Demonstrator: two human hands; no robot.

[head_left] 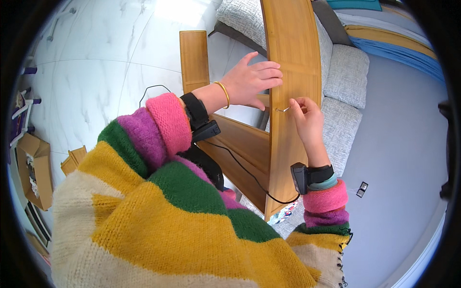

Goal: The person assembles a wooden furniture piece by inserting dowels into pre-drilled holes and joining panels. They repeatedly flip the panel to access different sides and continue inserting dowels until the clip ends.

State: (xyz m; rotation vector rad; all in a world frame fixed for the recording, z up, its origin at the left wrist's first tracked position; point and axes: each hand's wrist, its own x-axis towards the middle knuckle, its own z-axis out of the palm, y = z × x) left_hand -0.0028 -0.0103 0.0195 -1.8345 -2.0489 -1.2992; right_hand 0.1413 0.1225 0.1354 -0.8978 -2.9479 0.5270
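A tall wooden side panel [294, 57] stands upright in front of me, with wooden boards [245, 153] joined to its left side. Against the panel's left edge rests my left hand [252, 79], fingers spread, thumb below. My right hand [307, 117] pinches a small metal hex key [283, 110] between thumb and fingertips. The key's bent end meets a small hole or screw head in the panel's face; which one it is, I cannot tell.
A grey sofa [343, 115] stands close behind and right of the panel. Another wooden board [194, 57] is at the far left of it. On the marble-patterned floor [96, 62], an opened cardboard box [41, 168] lies left. A black cable [240, 165] hangs across between my wrists.
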